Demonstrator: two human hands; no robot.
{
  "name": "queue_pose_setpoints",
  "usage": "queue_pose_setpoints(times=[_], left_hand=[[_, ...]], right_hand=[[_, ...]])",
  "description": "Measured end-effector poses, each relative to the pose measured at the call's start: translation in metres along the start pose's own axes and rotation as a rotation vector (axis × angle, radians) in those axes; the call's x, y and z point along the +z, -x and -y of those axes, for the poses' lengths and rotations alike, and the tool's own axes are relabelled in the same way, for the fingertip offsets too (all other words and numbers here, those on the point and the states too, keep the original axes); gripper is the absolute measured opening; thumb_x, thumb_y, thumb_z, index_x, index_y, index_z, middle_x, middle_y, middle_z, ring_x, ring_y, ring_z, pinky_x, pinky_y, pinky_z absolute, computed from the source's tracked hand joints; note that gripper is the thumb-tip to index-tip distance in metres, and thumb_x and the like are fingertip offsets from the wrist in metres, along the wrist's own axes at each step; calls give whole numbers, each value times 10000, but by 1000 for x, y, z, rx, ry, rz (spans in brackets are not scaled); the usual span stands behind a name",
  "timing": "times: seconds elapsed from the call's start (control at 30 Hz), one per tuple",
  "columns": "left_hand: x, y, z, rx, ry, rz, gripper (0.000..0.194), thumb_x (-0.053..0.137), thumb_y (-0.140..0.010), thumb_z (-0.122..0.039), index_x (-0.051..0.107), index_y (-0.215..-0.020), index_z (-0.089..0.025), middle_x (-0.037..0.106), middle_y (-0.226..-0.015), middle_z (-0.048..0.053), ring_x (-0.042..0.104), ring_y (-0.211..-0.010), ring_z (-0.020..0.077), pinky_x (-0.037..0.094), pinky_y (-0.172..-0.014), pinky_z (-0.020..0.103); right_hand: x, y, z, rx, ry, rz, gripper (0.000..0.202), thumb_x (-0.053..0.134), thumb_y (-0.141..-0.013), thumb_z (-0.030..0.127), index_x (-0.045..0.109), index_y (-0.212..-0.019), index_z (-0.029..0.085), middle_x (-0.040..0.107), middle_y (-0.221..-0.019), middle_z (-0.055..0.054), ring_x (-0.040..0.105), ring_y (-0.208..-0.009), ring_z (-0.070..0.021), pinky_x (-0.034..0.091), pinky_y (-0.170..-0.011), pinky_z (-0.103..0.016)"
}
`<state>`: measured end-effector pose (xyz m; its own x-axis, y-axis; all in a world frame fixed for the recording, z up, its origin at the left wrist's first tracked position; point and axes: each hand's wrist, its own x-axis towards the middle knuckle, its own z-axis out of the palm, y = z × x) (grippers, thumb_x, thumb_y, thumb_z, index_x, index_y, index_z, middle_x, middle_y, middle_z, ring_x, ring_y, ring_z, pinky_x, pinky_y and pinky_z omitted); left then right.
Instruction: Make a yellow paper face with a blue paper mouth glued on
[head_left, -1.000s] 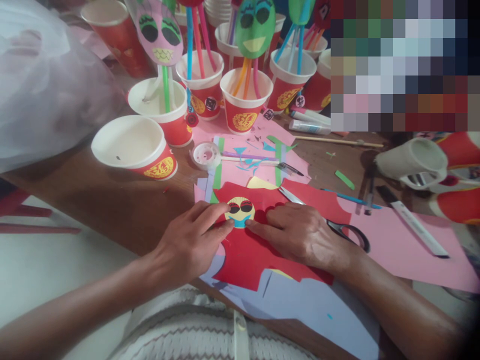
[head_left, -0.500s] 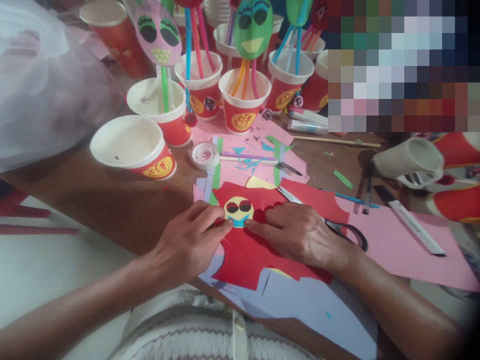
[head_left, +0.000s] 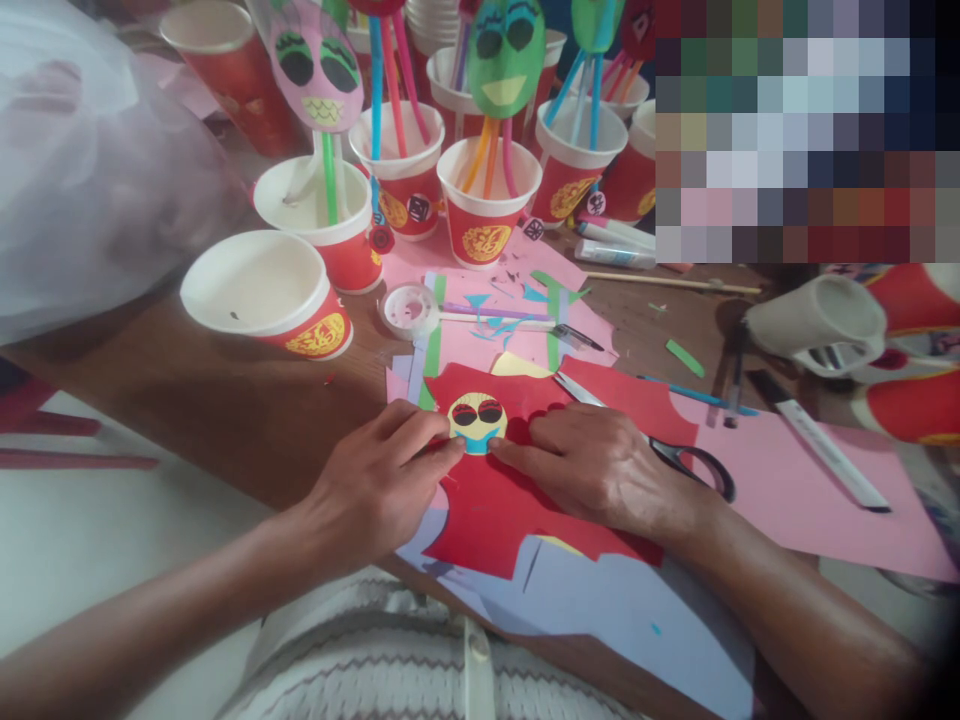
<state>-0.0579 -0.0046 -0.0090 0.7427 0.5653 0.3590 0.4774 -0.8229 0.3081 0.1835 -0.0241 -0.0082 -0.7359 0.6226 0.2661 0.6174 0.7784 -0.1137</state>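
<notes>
A small yellow paper face (head_left: 478,424) with black eyes, red lids and a blue mouth lies flat on a red paper sheet (head_left: 487,510). From the left, my left hand (head_left: 386,480) is closed, its thumb and forefinger holding the face at its lower left edge. My right hand (head_left: 600,470) has its fingers curled, with one fingertip pressing the right end of the blue mouth. The undersides of both hands are hidden. Scissors (head_left: 686,462) with black handles lie partly under my right hand, their blades pointing away to the left.
Red and white paper cups (head_left: 262,290) stand along the back, several holding decorated spoon faces (head_left: 510,60) on coloured sticks. A tape roll (head_left: 409,310) and paper scraps (head_left: 487,320) lie ahead. At right are a marker (head_left: 821,440) and a mug (head_left: 817,320). A plastic bag (head_left: 97,170) bulges at left.
</notes>
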Motion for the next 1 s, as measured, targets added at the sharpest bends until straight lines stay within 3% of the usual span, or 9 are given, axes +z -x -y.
queue_pose_setpoints(times=[0.33,0.53,0.7,1.0], left_hand=[[0,0,1,-20,9,3,242,438,-817,-46,623,-946,-134,617,-898,80,528,-816,179,523,-645,287],[-6,3,3,-52,208,-66,290,456,-794,-5,582,-1025,-125,629,-914,88,555,-824,176,511,-697,308],[-16,3,2,-140,335,-165,279,458,-798,7,600,-971,-160,646,-871,67,585,-780,155,505,-670,285],[-30,-8,9,-242,310,-233,241,470,-805,-19,630,-902,-171,662,-882,37,628,-820,132,514,-692,231]], right_hand=[[1,0,0,5,8,-10,167,503,-895,177,644,-982,205,464,-588,31,404,-558,-118,232,-530,-297],[1,-1,0,4,10,-12,162,499,-898,180,643,-967,204,468,-589,28,404,-557,-118,220,-518,-298],[2,0,0,19,-10,-7,183,490,-901,182,643,-999,204,467,-589,28,409,-556,-114,247,-526,-286],[-1,-3,0,36,-81,-5,195,494,-895,188,657,-1002,185,496,-590,18,443,-560,-122,296,-535,-279]])
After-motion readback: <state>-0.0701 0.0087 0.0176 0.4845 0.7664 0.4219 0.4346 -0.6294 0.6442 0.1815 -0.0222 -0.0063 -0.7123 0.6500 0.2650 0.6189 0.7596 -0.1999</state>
